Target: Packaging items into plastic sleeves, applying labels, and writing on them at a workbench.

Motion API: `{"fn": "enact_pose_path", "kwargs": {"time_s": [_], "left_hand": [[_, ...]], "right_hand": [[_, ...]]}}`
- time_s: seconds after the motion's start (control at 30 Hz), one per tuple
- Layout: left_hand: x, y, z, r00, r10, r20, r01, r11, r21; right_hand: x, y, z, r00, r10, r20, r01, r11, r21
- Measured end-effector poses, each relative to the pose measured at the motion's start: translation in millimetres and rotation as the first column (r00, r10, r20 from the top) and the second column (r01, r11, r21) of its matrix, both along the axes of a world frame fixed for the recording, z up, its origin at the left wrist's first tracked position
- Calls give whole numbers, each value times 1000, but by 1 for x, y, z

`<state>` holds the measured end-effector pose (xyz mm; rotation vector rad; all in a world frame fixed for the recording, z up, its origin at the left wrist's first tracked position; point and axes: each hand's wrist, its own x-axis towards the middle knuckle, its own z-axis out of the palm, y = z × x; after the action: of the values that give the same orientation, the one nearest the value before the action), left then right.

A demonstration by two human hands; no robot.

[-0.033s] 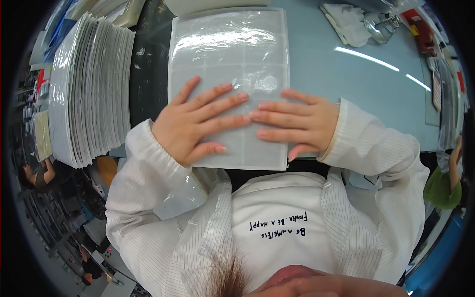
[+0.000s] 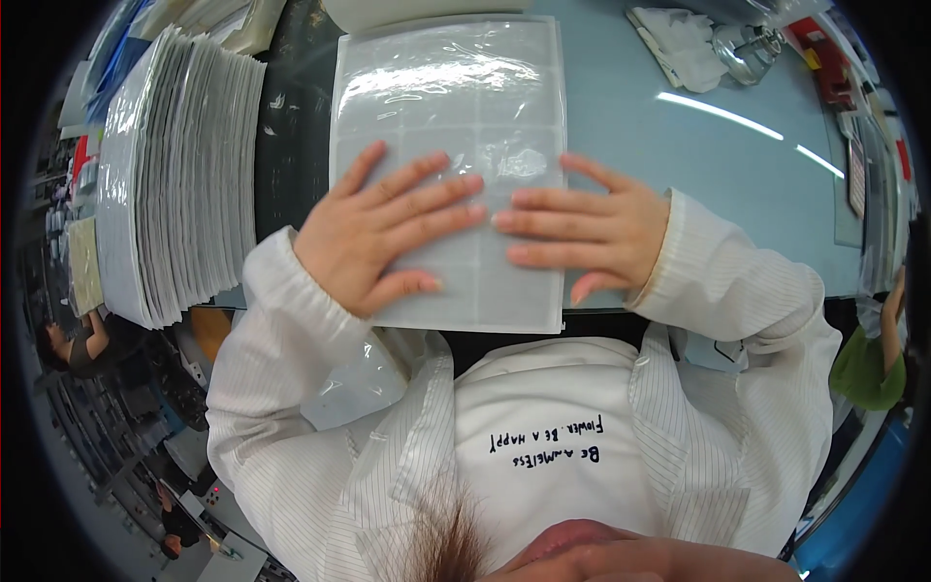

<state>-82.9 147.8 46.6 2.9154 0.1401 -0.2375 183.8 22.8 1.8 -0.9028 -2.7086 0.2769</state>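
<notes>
A glossy, translucent plastic sheet [image 2: 446, 121], marked by faint lines into a grid of rectangles, lies flat in front of me. My left hand [image 2: 388, 228] rests palm down on its left half, fingers spread. From the right, my right hand [image 2: 592, 228] reaches over the sheet's right edge, palm down with fingers stretched out. A small gap separates the fingertips of the two hands near the sheet's middle. Neither hand grips anything. Whether more sheets lie under the top one, I cannot tell.
A tall stack of similar plastic-covered sheets [image 2: 179, 175] stands on the left. At the far right of the blue-grey table [image 2: 679, 165] are crumpled white cloth or paper [image 2: 684, 48] and a clear bottle with a metal top [image 2: 749, 53]. Other people show at both sides.
Both hands have shifted slightly away from me over the sheet. Their fingertips, which met or overlapped near the middle, are now a little apart. The sheet has not visibly moved.
</notes>
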Motion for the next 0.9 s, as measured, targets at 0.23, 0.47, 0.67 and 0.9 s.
{"fn": "enact_pose_path", "kwargs": {"time_s": [0.23, 0.47, 0.67, 0.9], "left_hand": [[8, 19, -5, 981, 166, 101, -181, 970, 162], [33, 60, -5, 851, 425, 308, -225, 826, -517], [73, 105, -5, 774, 513, 371, -289, 807, -515], [81, 140, -14, 733, 535, 419, -345, 824, -449]], "right_hand": [[15, 6, 10, 949, -306, 79, 284, 935, 211], [2, -1, 8, 998, -65, -19, 65, 998, 13], [53, 6, 6, 876, -445, -185, 477, 858, 193], [73, 4, 14, 759, -577, -302, 644, 734, 214]]}}
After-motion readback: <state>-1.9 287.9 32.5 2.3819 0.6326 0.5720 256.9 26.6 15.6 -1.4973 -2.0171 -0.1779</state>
